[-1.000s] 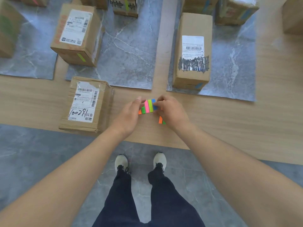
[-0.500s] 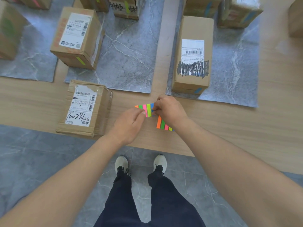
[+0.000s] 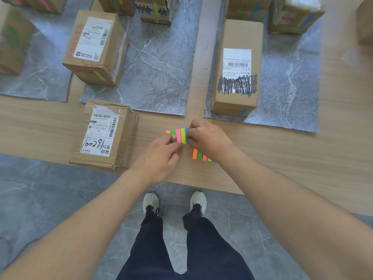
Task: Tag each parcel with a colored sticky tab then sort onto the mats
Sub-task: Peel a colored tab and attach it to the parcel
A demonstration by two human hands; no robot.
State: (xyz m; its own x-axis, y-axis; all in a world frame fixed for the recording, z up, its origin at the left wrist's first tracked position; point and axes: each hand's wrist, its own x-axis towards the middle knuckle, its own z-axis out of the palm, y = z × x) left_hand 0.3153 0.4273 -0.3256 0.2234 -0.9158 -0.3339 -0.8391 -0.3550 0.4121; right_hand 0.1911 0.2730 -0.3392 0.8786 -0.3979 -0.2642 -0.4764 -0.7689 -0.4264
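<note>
Wood table (image 3: 302, 158) edge | both hands (image 3: 159, 156) (image 3: 210, 138) pinch tab pad (image 3: 179, 135) | parcel (image 3: 107, 134) left

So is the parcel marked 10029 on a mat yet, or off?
Off. The parcel marked 10029 lies on the bare wooden strip, just short of the middle mat.

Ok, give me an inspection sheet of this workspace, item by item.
Surface: wooden table with grey mats.
Job's things: untagged parcel off the mats; tagged parcels on the mats, one yellow-green, one blue; tab pad in both hands; second pad lying under the right wrist.
Clutter: nothing seen.
Grip: left hand and right hand pinch the tab pad.
Cables: nothing seen.
Surroundings: grey tiled floor, the person's shoes.
</note>
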